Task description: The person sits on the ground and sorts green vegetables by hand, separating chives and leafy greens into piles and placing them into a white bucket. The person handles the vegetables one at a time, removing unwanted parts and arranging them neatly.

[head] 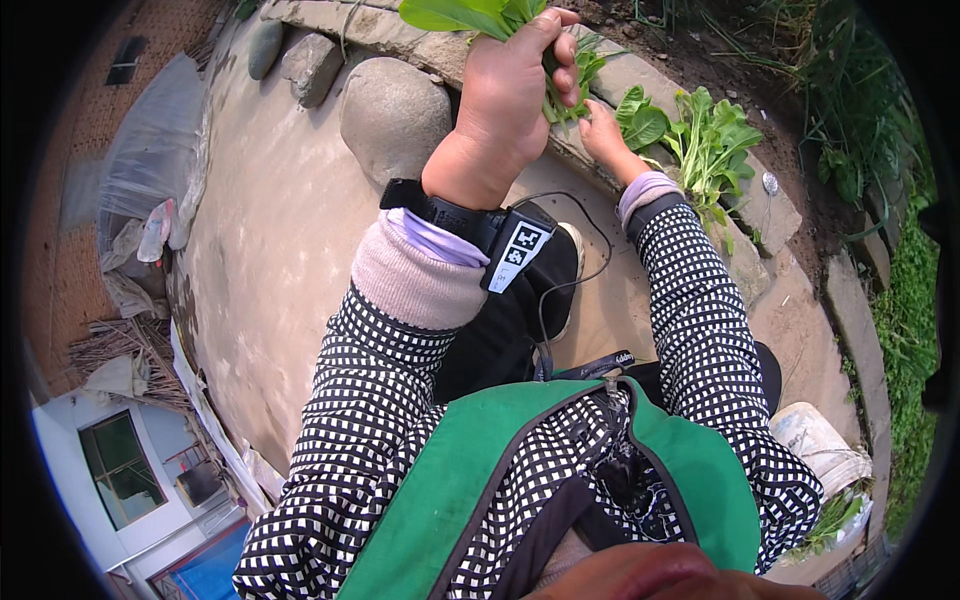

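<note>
My left hand (517, 97) is raised at the top of the view, its fingers wrapped around a bunch of leafy greens (469, 13). Pale cut stems stick out below the fist. Close beside those stems is my right hand (604, 139), fingertips bent toward them; whether it pinches a stem is unclear. More loose leafy greens (705, 142) lie in a heap on the stone kerb (776, 214), just right of my right hand. A metal spoon (769, 186) rests on the kerb beyond the heap.
A large round stone (394, 112) sits left of my left wrist, with smaller stones (311, 67) behind it. A cable (592, 277) loops from the wrist device (517, 244). At right stand a white bucket (814, 442) and a bag with greens (836, 521). Soil and grass border the kerb.
</note>
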A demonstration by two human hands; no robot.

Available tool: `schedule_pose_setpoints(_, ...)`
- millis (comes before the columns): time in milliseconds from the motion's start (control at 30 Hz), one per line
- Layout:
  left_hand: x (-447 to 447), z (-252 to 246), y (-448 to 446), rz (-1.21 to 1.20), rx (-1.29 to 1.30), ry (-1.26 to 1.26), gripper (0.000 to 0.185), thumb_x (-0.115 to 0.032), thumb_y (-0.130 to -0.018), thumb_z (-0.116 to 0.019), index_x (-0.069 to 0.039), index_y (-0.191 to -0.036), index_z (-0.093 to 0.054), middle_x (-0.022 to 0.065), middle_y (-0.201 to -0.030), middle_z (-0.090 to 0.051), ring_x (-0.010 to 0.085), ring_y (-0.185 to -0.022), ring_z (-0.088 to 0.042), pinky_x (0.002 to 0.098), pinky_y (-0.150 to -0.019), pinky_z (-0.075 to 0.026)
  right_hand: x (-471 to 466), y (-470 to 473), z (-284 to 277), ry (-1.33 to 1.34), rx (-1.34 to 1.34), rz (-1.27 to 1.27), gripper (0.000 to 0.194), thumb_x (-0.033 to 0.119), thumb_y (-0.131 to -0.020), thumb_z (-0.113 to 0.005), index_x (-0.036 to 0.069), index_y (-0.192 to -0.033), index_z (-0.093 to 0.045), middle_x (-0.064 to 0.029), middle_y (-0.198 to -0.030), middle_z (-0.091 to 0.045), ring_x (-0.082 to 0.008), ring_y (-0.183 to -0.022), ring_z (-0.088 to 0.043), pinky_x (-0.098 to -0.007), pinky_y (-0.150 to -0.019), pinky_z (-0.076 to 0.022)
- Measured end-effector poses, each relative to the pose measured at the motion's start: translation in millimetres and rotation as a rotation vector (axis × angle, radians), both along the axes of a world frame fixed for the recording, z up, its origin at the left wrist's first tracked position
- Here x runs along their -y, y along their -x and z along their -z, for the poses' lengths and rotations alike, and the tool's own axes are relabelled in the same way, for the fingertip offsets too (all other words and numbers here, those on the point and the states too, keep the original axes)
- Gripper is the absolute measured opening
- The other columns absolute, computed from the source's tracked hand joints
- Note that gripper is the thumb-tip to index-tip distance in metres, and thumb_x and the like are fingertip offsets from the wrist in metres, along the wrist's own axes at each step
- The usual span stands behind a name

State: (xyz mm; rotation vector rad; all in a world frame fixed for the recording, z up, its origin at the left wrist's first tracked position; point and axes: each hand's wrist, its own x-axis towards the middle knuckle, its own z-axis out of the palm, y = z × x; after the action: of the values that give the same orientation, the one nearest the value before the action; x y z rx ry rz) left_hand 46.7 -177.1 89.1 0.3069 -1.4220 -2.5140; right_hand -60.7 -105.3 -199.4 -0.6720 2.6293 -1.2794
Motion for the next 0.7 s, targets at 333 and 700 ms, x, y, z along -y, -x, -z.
schedule_pose_setpoints(333,15,3,-17,-0.075,0.065,0.095,0.020,-0.015,-0.092,-0.046,0.003,-0.100,-0.050,0.0006,-0.067,-0.047,0.0094,-0.053,-0.041,0.0234,-0.046,-0.035,34,34,57,0.509,0.570,0.317,0.074,0.006,-0.068,-0.070,-0.003,-0.130,-0.032,-0.0150,-0.109,-0.060,-0.0206,-0.090,-0.061,-0.0302,-0.080,-0.0482)
schedule_pose_setpoints(700,1,7,-14,-0.005,0.012,0.068,0.017,-0.016,-0.090,-0.048,0.000,-0.093,-0.053,0.0007,-0.065,-0.050,0.0087,-0.051,-0.043,0.0236,-0.047,-0.039,-28,62,15,0.581,0.371,0.450,0.018,0.001,-0.078,-0.050,-0.003,-0.096,-0.051,-0.0116,-0.087,-0.056,-0.0206,-0.069,-0.060,-0.0313,-0.055,-0.0533)
